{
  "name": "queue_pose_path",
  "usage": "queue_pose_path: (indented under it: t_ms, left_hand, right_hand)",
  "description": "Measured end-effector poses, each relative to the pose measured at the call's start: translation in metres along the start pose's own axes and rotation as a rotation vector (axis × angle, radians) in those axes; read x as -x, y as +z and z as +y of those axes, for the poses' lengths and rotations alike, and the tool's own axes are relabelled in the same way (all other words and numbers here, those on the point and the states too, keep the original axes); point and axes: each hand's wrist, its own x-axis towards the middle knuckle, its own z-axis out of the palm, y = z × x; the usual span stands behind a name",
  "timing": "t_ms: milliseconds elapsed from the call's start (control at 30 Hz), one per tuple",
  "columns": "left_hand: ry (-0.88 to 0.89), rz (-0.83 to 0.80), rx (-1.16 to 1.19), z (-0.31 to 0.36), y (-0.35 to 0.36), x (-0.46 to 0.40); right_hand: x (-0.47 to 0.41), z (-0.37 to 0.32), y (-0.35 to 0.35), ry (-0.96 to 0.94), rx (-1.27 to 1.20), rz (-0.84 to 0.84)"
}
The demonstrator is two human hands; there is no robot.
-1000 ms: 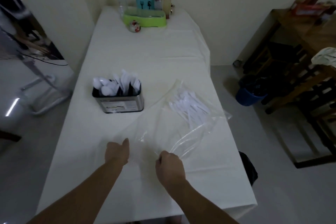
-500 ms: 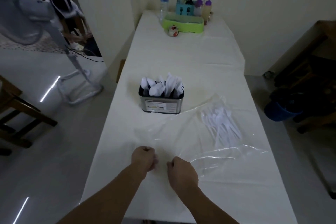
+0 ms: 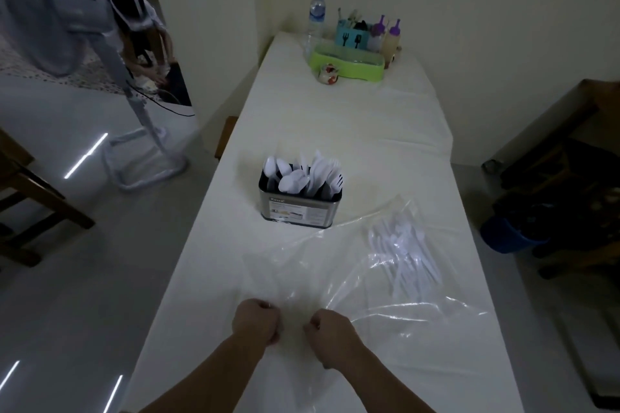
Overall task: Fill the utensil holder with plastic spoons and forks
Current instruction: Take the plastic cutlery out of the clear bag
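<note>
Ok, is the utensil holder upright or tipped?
Upright: the utensil holder stands on its base on the table, spoons and forks sticking up from it.

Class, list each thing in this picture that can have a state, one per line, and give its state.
Utensil holder: upright, holding white spoons and forks.
Plastic bag: lying on the table, near edge gripped by both hands.
Loose cutlery: inside the bag.
Left hand: fisted on the bag edge.
Right hand: fisted on the bag edge.
Water bottle: upright, capped.
</note>
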Motion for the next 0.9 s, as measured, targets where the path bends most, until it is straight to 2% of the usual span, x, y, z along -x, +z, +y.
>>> queue_pose_path:
  t_ms: [100,433,633,700,800,900]
  left_hand:
    - [0.025,0.068,-0.056,-0.001,0.003,-0.001]
    - [0.045,0.245,-0.087,0.004,0.019,0.018]
    - [0.064,0.296,-0.148,-0.006,0.019,0.037]
    - [0.196,0.368,-0.265,-0.017,0.019,0.045]
    - [0.529,0.468,-0.677,-0.041,0.026,0.051]
    - [0.669,0.409,-0.901,-0.058,0.038,0.052]
  right_hand:
    - [-0.008,0.006,-0.012,-0.063,0.041,-0.045]
    - [-0.018,0.034,-0.033,-0.304,0.418,-0.027]
    - [-0.012,0.045,-0.027,-0.487,0.631,0.003]
    - [-0.012,0.049,-0.024,-0.539,0.669,0.021]
    - [-0.013,0.055,-0.019,-0.587,0.686,0.068]
    - [-0.014,0.063,-0.012,-0.646,0.760,0.172]
